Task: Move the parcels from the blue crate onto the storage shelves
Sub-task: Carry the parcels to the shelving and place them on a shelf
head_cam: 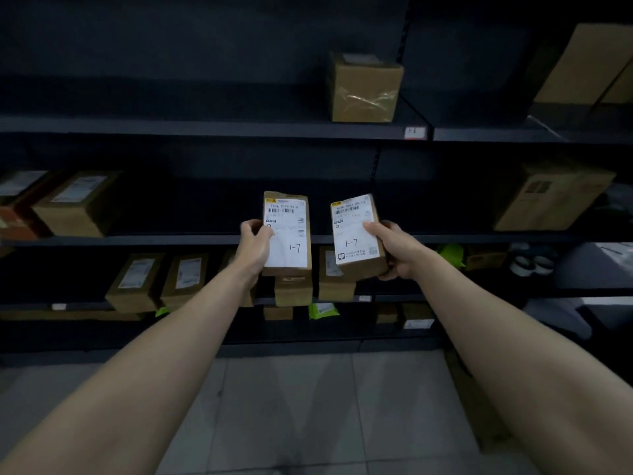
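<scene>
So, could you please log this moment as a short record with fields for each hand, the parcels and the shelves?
left hand: grips the left parcel, label handwritten 1-7
right hand: grips the right parcel, also marked 1-7
parcels: held apart, before the shelves
shelves: dark, cardboard boxes on several levels
blue crate: not in view

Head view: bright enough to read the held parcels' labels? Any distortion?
Head view: dim, shelves nearly black; white labels on the left-hand parcel and right-hand parcel stand out, handwritten 1-7 legible, fine print blurred; wide-angle lens stretches the forearms.
</scene>
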The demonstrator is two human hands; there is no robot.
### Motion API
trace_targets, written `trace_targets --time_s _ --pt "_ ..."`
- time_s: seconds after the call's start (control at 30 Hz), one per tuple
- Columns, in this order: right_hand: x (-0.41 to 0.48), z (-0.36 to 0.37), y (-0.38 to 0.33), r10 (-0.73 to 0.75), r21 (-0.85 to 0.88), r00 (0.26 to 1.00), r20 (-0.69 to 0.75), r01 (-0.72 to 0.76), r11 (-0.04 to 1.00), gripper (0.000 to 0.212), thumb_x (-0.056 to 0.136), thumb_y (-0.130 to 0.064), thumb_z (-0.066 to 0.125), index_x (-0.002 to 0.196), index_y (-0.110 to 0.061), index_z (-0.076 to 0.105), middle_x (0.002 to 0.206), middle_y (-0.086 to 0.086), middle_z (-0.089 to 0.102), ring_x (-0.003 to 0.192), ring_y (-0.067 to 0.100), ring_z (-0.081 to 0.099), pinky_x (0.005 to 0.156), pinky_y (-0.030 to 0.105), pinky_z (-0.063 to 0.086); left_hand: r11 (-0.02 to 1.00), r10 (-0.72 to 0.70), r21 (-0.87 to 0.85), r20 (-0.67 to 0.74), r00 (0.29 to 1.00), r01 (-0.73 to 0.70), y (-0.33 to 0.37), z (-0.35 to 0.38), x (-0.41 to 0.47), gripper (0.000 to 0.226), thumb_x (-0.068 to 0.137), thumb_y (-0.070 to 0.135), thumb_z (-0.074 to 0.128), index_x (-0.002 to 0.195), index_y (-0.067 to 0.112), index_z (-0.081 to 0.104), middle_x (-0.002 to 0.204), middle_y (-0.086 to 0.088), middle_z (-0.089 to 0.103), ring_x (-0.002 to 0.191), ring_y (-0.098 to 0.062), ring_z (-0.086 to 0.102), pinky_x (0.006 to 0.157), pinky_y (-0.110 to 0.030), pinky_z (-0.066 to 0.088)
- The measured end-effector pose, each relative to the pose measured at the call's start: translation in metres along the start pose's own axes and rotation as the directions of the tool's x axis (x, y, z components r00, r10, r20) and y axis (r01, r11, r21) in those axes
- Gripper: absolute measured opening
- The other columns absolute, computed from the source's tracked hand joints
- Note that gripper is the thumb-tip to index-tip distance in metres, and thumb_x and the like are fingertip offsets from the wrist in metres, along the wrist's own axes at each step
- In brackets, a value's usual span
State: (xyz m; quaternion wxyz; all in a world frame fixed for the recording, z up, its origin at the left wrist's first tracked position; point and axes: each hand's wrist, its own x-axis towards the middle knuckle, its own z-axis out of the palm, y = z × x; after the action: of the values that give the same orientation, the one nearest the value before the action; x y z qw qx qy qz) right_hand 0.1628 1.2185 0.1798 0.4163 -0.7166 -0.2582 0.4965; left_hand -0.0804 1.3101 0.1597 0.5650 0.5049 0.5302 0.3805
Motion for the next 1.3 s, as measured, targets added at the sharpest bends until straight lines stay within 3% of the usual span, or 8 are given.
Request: trace_targets --time_s 0.17,0.23,0.33,0.43,0.6,0.77,0.97,1.3 --pt "0.056 0.005 -0.013 0.052 0.069 0.996 -0.07 -0.047 0.996 0.084 0.08 -0.056 0.067 0.148 -0.037 0.022 0.116 0.0 0.065 0.101 0.03 0.058 0.098 0.069 0.033 0.998 -0.061 0.008 0.056 0.997 0.061 0.001 0.012 0.065 0.025 0.098 0.024 0.041 0.121 0.022 0.033 0.096 -0.002 0.056 0.08 -0.02 0.061 0.056 -0.032 0.051" --pt "0.074 0.005 -0.02 0.065 0.102 0.995 -0.081 -0.057 0.993 0.08 0.082 -0.054 0.066 0.148 -0.034 0.025 0.1 -0.003 0.066 0.085 0.023 0.062 0.067 0.049 0.056 0.995 -0.094 0.024 0.084 0.992 0.093 -0.001 0.018 0.086 0.028 0.098 0.025 0.041 0.124 0.021 0.033 0.094 0.0 0.056 0.08 -0.02 0.061 0.056 -0.032 0.051" --pt "0.104 0.002 -0.031 0.075 0.144 0.994 -0.082 -0.063 0.988 0.074 0.082 -0.052 0.068 0.144 -0.032 0.032 0.095 -0.003 0.068 0.077 0.019 0.066 0.036 0.029 0.051 0.994 -0.108 0.021 0.141 0.984 0.106 -0.006 0.029 0.117 0.033 0.099 0.025 0.043 0.129 0.019 0.032 0.099 -0.003 0.058 0.084 -0.022 0.062 0.064 -0.035 0.054" --pt "0.141 -0.001 -0.041 0.061 0.168 0.998 -0.035 -0.054 0.984 0.069 0.082 -0.052 0.068 0.14 -0.029 0.039 0.1 -0.001 0.069 0.074 0.016 0.07 0.041 0.028 0.053 0.99 -0.137 0.042 0.098 0.986 0.133 -0.009 0.043 0.151 0.038 0.098 0.025 0.044 0.134 0.018 0.032 0.106 -0.009 0.058 0.088 -0.026 0.06 0.075 -0.041 0.055" --pt "0.202 -0.009 -0.057 0.063 0.194 0.997 0.038 -0.07 0.978 0.062 0.085 -0.048 0.067 0.137 -0.021 0.047 0.115 0.009 0.069 0.097 0.028 0.068 0.07 0.043 0.058 0.983 -0.182 0.035 0.058 0.982 0.18 -0.016 0.064 0.21 0.041 0.099 0.027 0.044 0.136 0.017 0.031 0.092 -0.002 0.056 0.078 -0.019 0.059 0.056 -0.03 0.05" --pt "0.253 -0.024 -0.064 0.135 0.156 0.986 0.092 -0.148 0.977 0.049 0.084 -0.052 0.066 0.118 -0.018 0.061 0.099 0.006 0.073 0.085 0.022 0.07 0.054 0.033 0.056 0.972 -0.233 0.034 0.021 0.972 0.232 -0.026 0.093 0.256 0.044 0.099 0.025 0.044 0.139 0.012 0.029 0.115 -0.016 0.058 0.093 -0.03 0.061 0.067 -0.037 0.053" --pt "0.299 -0.031 -0.066 0.206 0.089 0.973 0.105 -0.215 0.973 0.041 0.078 -0.057 0.069 0.097 -0.02 0.066 0.094 0.003 0.072 0.086 0.021 0.066 0.06 0.035 0.052 0.955 -0.289 0.068 -0.018 0.957 0.289 -0.036 0.119 0.29 0.043 0.101 0.022 0.041 0.14 0.011 0.028 0.128 -0.021 0.052 0.11 -0.039 0.056 0.087 -0.044 0.051" --pt "0.328 -0.036 -0.056 0.235 0.05 0.965 0.117 -0.242 0.969 0.05 0.077 -0.059 0.068 0.107 -0.019 0.063 0.106 0.006 0.068 0.098 0.026 0.062 0.072 0.039 0.051 0.917 -0.395 0.046 -0.014 0.919 0.395 -0.048 0.121 0.315 0.044 0.101 0.021 0.042 0.142 0.008 0.032 0.131 -0.021 0.053 0.115 -0.037 0.055 0.091 -0.042 0.049"
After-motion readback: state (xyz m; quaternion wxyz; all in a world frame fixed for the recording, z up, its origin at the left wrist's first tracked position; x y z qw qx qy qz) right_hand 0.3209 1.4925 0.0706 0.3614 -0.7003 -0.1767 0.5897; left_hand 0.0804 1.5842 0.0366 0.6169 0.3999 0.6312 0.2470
